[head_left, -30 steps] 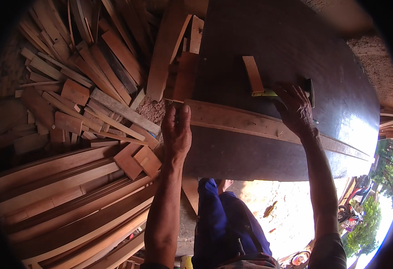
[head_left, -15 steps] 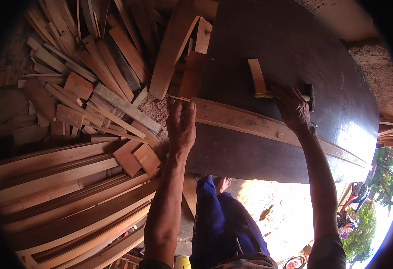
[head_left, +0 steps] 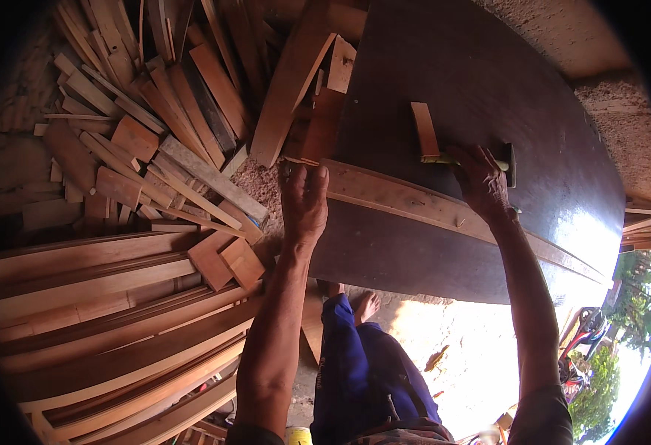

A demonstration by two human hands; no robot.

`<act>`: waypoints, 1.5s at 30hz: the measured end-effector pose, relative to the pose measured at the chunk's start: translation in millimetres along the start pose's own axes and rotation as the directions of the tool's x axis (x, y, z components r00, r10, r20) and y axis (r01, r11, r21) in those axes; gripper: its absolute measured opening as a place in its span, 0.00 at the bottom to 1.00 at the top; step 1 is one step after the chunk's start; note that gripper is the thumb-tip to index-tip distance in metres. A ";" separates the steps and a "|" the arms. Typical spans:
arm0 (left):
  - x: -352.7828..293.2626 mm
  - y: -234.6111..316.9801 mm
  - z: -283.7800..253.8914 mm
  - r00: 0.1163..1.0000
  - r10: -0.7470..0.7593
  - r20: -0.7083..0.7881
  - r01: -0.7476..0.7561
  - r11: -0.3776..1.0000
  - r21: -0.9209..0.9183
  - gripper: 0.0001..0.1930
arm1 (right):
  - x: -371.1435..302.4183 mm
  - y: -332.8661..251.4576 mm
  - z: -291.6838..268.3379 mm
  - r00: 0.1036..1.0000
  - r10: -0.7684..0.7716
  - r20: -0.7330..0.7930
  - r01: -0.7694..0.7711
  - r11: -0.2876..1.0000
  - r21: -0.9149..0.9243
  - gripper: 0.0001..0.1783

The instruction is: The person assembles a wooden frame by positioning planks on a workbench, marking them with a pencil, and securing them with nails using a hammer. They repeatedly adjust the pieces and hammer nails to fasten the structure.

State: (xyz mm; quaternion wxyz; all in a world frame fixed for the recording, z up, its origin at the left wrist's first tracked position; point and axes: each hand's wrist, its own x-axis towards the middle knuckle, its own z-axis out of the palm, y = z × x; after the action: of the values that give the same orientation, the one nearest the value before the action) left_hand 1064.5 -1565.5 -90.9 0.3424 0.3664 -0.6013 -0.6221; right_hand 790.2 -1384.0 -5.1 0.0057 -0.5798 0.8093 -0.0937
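A long, narrow wooden batten (head_left: 407,196) lies across a dark brown panel (head_left: 414,252). My left hand (head_left: 305,204) is closed at the batten's left end, by the panel's left edge; the fingertips are partly hidden. Over the panel, my right hand (head_left: 481,182) has its fingers curled round the yellowish-green handle of a hammer (head_left: 511,165), whose dark head points right. Just left of that hand, a short wooden block (head_left: 425,130) rests on the panel beside the handle's end.
Loose offcuts (head_left: 192,96) are heaped at the far left. Nearer, long stacked boards (head_left: 117,297) fill the left side, with two square wooden pieces (head_left: 242,263) by their ends. A rough wall (head_left: 622,119) borders the panel at right. My foot (head_left: 367,306) stands below the panel's near edge.
The view has shifted slightly, and more of my foot shows under the panel. Both hands keep nearly the same places on the batten and the hammer.
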 end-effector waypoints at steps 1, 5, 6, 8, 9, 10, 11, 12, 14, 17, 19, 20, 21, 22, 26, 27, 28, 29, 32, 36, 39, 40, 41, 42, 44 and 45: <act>0.2 0.6 -0.8 1.000 -0.010 0.007 0.010 1.000 -0.021 0.13 | 0.6 -1.1 -0.1 1.000 0.002 0.006 -0.002 1.000 -0.005 0.20; -0.4 3.6 -1.3 0.999 -0.049 0.021 0.049 0.999 -0.015 0.14 | -0.3 2.6 4.8 0.997 -0.049 -0.056 0.047 0.998 -0.034 0.19; -0.3 4.4 -1.3 0.997 -0.076 0.025 0.077 0.997 -0.019 0.14 | -0.6 5.4 6.9 0.995 -0.060 -0.075 0.057 0.997 -0.052 0.19; -0.8 3.8 -2.0 0.995 -0.092 0.026 0.092 0.996 -0.019 0.14 | 0.2 14.2 9.1 0.983 -0.096 -0.155 0.084 0.993 -0.086 0.19; -0.2 3.3 -1.6 0.997 -0.079 0.026 0.080 0.997 -0.014 0.14 | 0.7 21.6 9.3 0.969 -0.119 -0.216 0.099 0.990 -0.102 0.21; 0.0 0.4 -3.8 0.998 -0.066 0.016 0.066 0.998 -0.007 0.14 | 6.6 18.4 6.3 0.950 -0.149 -0.276 0.121 0.986 -0.115 0.22; 0.8 -2.5 -6.1 1.000 -0.020 -0.002 0.020 0.997 0.068 0.14 | 9.6 15.1 1.5 0.958 -0.097 -0.270 0.092 0.995 -0.030 0.24; 1.8 -5.3 -8.8 0.999 0.027 -0.017 -0.024 0.989 0.145 0.14 | 11.7 12.1 -6.1 0.965 -0.046 -0.260 0.062 0.997 0.055 0.25; 2.2 -6.8 -7.5 0.998 0.055 -0.011 -0.052 0.984 0.169 0.14 | 12.7 9.5 -15.7 0.975 0.018 -0.220 0.006 0.994 0.109 0.26; 2.5 -6.4 -3.2 1.000 0.026 0.010 -0.026 0.996 0.087 0.15 | 25.2 29.7 -8.5 0.972 0.020 -0.234 -0.023 1.000 -0.012 0.27; 3.0 -7.0 -1.4 0.999 0.032 0.020 -0.034 0.993 0.113 0.15 | 39.4 47.8 -5.8 0.938 -0.009 -0.348 -0.046 0.988 -0.148 0.27; 3.4 -7.7 -1.6 0.999 0.038 0.016 -0.039 0.993 0.114 0.16 | 44.3 47.9 -10.2 0.941 0.005 -0.339 -0.071 0.980 -0.184 0.23; 5.1 -8.5 -1.2 0.999 0.043 0.013 -0.045 0.993 0.114 0.16 | 48.8 49.5 -17.2 0.943 0.020 -0.331 -0.098 0.970 -0.221 0.19; 5.0 -11.1 -3.1 0.999 0.046 0.003 -0.046 0.992 0.115 0.16 | 54.4 40.4 -24.9 0.950 0.108 -0.294 -0.167 0.969 -0.183 0.18; 7.1 -19.0 -8.0 0.997 0.082 -0.008 -0.080 0.987 0.142 0.17 | 55.5 15.6 -52.2 0.875 0.475 -0.092 -0.476 0.879 0.014 0.17; 5.2 -18.8 -7.7 0.997 0.080 -0.018 -0.077 0.986 0.145 0.17 | 50.4 18.6 -51.6 0.883 0.459 -0.102 -0.460 0.888 0.007 0.18; 4.8 -17.0 -4.2 0.996 0.082 -0.023 -0.078 0.987 0.141 0.17 | 44.6 24.8 -53.0 0.888 0.445 -0.119 -0.448 0.894 -0.004 0.18; 6.8 -17.2 -0.9 0.995 0.096 -0.017 -0.093 0.984 0.155 0.17 | 37.8 36.4 -52.0 0.912 0.365 -0.186 -0.374 0.927 -0.020 0.18; 7.9 -19.3 -0.8 0.996 0.093 -0.010 -0.091 0.985 0.147 0.16 | 27.4 44.7 -55.6 0.929 0.252 -0.272 -0.256 0.966 0.021 0.19; 7.6 -23.5 -4.2 0.998 0.062 -0.003 -0.061 0.990 0.131 0.17 | 4.1 23.5 -109.3 0.903 0.271 -0.333 -0.297 0.955 -0.027 0.17; 4.4 -19.3 -6.3 0.999 0.021 -0.037 -0.016 0.990 0.139 0.17 | -17.9 -16.9 -132.6 0.794 0.499 -0.347 -0.203 0.756 0.623 0.14; 4.9 -15.6 -4.2 0.999 0.005 -0.048 0.001 0.993 0.118 0.17 | -26.8 -23.1 -135.9 0.790 0.543 -0.285 -0.128 0.601 0.789 0.14; 5.1 -15.3 -2.9 0.998 0.019 -0.057 -0.014 0.996 0.092 0.18 | -35.0 -29.9 -137.6 0.790 0.573 -0.216 -0.050 0.412 0.910 0.15; 4.9 -15.1 -5.0 0.999 0.002 -0.055 0.004 0.994 0.107 0.18 | -41.6 -39.7 -135.9 0.834 0.529 -0.156 0.067 0.182 0.981 0.17; 6.7 -16.7 -5.2 0.999 -0.028 -0.042 0.033 0.991 0.132 0.17 | -51.9 -62.9 -130.9 0.912 0.401 -0.091 0.229 -0.312 0.922 0.24; 7.8 -17.8 -6.5 0.999 -0.029 -0.033 0.034 0.990 0.134 0.17 | -54.2 -72.0 -124.6 0.948 0.304 -0.091 0.215 -0.406 0.888 0.27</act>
State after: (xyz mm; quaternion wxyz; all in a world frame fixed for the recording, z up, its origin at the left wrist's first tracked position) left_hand 1066.5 -1574.7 -109.1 0.3163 0.4078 -0.6306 -0.5797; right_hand 860.8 -1337.3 123.3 0.3671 -0.2495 0.3701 -0.8161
